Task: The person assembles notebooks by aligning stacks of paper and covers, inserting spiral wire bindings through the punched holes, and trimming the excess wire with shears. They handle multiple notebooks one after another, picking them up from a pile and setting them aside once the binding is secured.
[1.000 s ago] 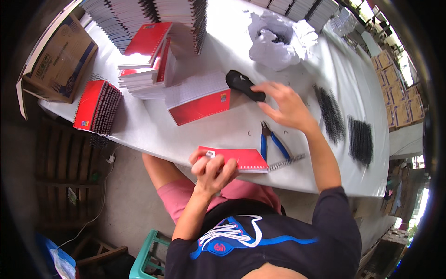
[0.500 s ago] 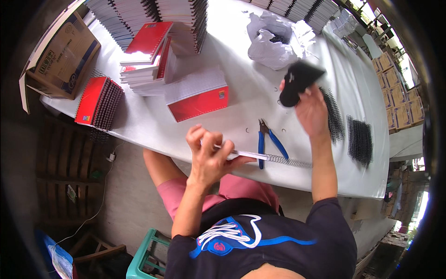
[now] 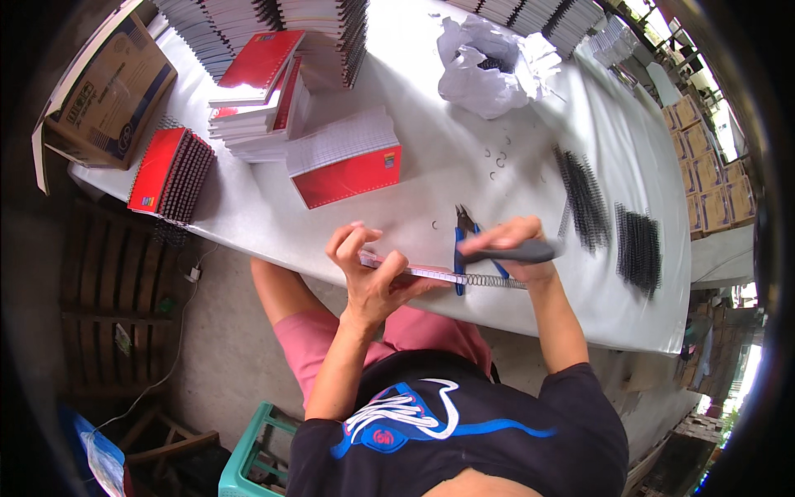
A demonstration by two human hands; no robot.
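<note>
My left hand [image 3: 370, 269] pins a thin spiral notebook [image 3: 414, 272] against the near edge of the white table [image 3: 431, 157], thumb and fingers closed loosely over its cover while its wire coil [image 3: 490, 282] sticks out toward my right. I judge the notebook light and floppy, so it wants holding flat near the spine, not by a loose corner, and the coil looks springy and easy to bend out of shape. My right hand [image 3: 513, 244] is wrapped around a dark, flat tool [image 3: 520, 252] held just above the coil; it seems rigid and easy to grip along its length. Just behind lie blue-handled pliers [image 3: 460, 240], partly hidden by that hand. Farther out sit a red-covered notebook stack [image 3: 348, 166], loose wire rings [image 3: 495, 159] and two bundles of black binding coils [image 3: 609, 219]. Beyond them are a crumpled white plastic bag [image 3: 489, 66] and tall notebook piles [image 3: 323, 37].
</note>
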